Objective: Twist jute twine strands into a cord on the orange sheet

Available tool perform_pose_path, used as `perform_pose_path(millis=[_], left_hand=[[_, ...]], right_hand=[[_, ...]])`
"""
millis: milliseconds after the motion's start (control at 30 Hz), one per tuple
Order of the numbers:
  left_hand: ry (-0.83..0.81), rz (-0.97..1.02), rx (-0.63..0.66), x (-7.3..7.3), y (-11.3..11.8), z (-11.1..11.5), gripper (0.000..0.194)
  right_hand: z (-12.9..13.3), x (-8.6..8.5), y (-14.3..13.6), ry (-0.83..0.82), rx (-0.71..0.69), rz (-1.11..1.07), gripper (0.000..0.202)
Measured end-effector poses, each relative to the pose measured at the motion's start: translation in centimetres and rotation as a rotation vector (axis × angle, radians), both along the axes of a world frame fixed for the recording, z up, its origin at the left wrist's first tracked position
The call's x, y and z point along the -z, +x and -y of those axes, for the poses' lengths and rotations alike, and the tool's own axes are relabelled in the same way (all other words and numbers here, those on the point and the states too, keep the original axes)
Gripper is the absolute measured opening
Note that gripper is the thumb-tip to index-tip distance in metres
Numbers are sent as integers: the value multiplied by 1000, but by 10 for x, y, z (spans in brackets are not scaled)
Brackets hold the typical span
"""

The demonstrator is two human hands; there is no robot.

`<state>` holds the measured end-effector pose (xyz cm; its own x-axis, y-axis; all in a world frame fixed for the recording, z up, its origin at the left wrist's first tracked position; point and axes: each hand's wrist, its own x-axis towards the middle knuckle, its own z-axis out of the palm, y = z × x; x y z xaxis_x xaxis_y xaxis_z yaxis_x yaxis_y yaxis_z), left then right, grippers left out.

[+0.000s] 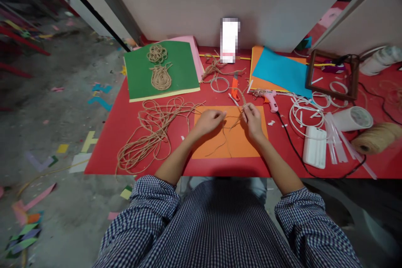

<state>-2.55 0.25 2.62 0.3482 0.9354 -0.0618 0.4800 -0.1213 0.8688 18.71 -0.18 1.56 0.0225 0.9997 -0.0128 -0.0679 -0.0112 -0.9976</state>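
Note:
Over an orange sheet (248, 146), both my hands work with thin brown jute twine (226, 136). My left hand (210, 121) is closed in a pinch on a strand. Opposite it, my right hand (252, 119) pinches the twine too, where a braided-looking length rises above the fingers. Loose strand ends hang between the hands and trail on the sheet. To the left lies a big loose heap of jute twine (150, 134). Two coiled twine shapes, a looped flower (157, 53) and a flat spiral (161, 77), rest on green paper (185, 67).
Beyond my hands lie an orange cutter (235, 88), a white ring (220, 84) and a pink glue gun (270, 99). At right are blue paper (279, 71), a wooden frame (354, 77), white cord (293, 113), glue sticks (334, 142), a white box (315, 146) and a twine spool (377, 138).

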Motion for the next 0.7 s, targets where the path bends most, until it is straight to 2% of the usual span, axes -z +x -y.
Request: perform_pose_path(millis=[67, 133, 167, 300, 500, 600, 700], left_hand=[[159, -45, -228, 3, 2, -2, 44], [249, -13, -314, 1, 5, 1, 31], [284, 11, -288, -1, 7, 3, 27], [351, 30, -32, -5, 19, 12, 28], [197, 15, -109, 7, 25, 15, 44], [111, 75, -120, 11, 21, 11, 45], [105, 72, -142, 12, 17, 8, 43]], right_hand=[[5, -2, -4, 18, -47, 85, 44], [10, -4, -8, 57, -92, 166, 43], [12, -4, -9, 83, -111, 205, 42], [16, -2, -10, 179, -181, 389, 39], [19, -5, -11, 223, -314, 613, 33], [20, -8, -13, 224, -360, 618, 32], [21, -11, -13, 190, -387, 553, 33]])
